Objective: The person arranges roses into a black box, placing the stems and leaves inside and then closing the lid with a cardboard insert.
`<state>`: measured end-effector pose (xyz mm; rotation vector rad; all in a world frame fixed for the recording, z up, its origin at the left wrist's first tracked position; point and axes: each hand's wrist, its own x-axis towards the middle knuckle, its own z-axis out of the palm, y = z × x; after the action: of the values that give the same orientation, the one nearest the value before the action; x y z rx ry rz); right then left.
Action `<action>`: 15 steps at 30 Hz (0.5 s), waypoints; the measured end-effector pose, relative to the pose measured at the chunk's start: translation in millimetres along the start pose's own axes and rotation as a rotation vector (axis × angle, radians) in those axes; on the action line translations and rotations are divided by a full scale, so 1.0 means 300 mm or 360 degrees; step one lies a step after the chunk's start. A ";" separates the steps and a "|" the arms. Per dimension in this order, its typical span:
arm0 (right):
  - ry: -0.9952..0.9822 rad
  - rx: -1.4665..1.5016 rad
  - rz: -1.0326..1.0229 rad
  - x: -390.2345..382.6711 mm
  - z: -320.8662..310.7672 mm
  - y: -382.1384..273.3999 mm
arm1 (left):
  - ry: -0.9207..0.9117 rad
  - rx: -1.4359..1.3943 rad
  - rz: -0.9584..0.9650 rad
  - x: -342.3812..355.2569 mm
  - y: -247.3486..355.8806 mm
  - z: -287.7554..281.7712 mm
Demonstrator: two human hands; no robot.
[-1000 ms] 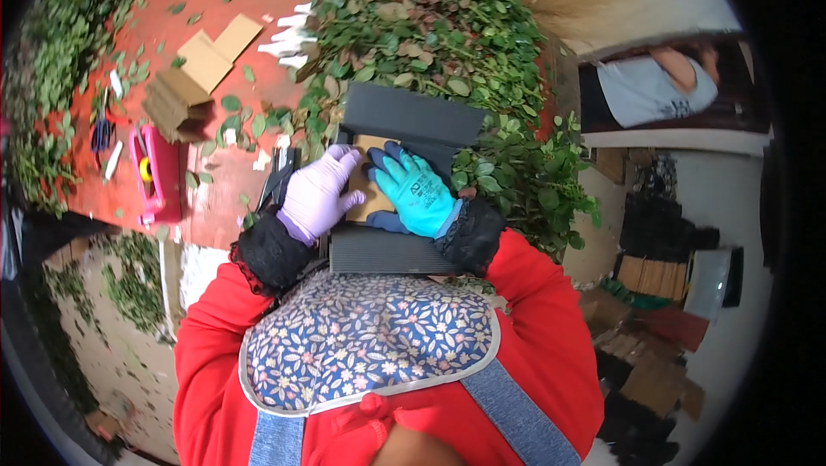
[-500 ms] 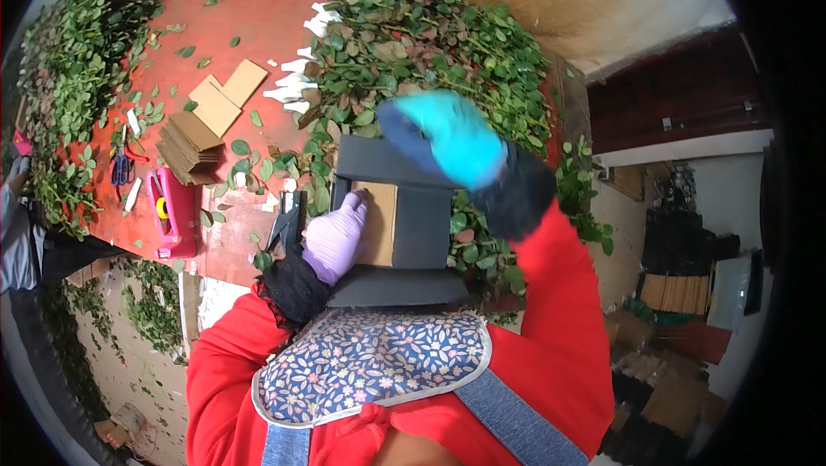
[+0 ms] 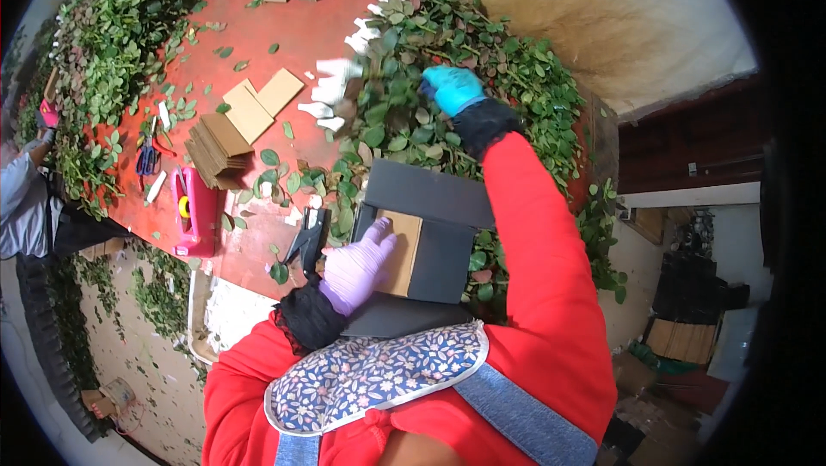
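My left hand [image 3: 354,273], in a lilac glove, lies at the left side of an open black cardboard box [image 3: 443,261]. Its fingers are stretched out over a brown cardboard piece [image 3: 401,253] inside the box. Beyond the box, my right hand [image 3: 454,90], in a blue glove, is closed among a pile of leafy stems [image 3: 516,92] that look like roses. The leaves partly hide its fingers, which seem to grip a stem. At the pile's left edge, white-wrapped stem ends [image 3: 323,111] stick out; one white wrap [image 3: 338,68] is smeared by motion.
Left of the box lie a black stapler [image 3: 307,242], a pink tape dispenser [image 3: 194,212] and folded cardboard pieces [image 3: 217,149]. Scissors [image 3: 148,156] lie farther left. Another leafy pile [image 3: 120,44] lines the red table's [image 3: 284,27] far left, beside another person's sleeve [image 3: 21,199].
My right hand has swung farther out from above the box's far flap into the leafy stems and closed there. My left hand stays on the cardboard. The whole view has shifted.
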<state>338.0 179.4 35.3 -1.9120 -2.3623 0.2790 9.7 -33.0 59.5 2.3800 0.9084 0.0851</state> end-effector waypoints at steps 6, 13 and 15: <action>0.0460 0.0158 -0.0039 -0.251 -0.204 0.048 | 0.0153 -0.0010 0.0196 0.019 -0.012 0.002; -0.0106 0.1273 0.0885 -0.264 -0.035 0.083 | -0.0009 -0.0047 -0.0006 0.016 0.001 -0.023; -0.0347 0.0437 0.0146 -0.290 -0.023 0.090 | 0.0018 -0.0060 0.0027 0.013 0.000 -0.019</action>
<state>383.5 100.4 40.6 -1.9438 -2.2176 0.8120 11.3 -27.6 63.5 2.3549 0.8842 0.1210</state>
